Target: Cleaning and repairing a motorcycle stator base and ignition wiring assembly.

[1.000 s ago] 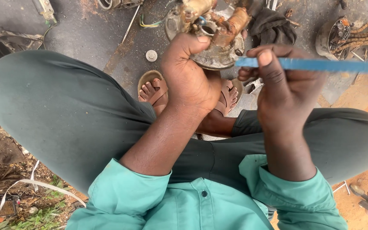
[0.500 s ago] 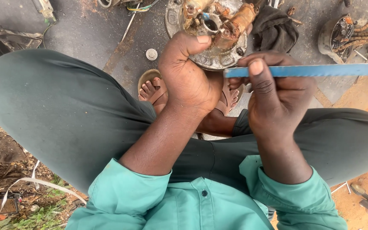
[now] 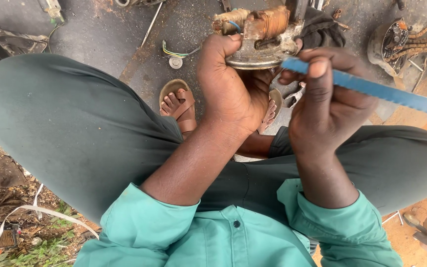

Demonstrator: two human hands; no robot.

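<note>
Above the knees, both hands busy.
Left hand (image 3: pixel 233 94) clamps coil part (image 3: pixel 258 39); right hand (image 3: pixel 327 104) pinches blue blade (image 3: pixel 381 91), pointing 3 o'clock.

You wear: teal button-front shirt (image 3: pixel 233 237), sleeves rolled to the forearms; dark green trousers (image 3: pixel 70 128); brown strapped sandals (image 3: pixel 181 106), upper centre of frame; both forearms bare.

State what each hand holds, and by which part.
The left hand grips a round metal part with copper windings by its near rim. The right hand pinches a blue saw blade near its left end, between thumb and fingers.
</note>
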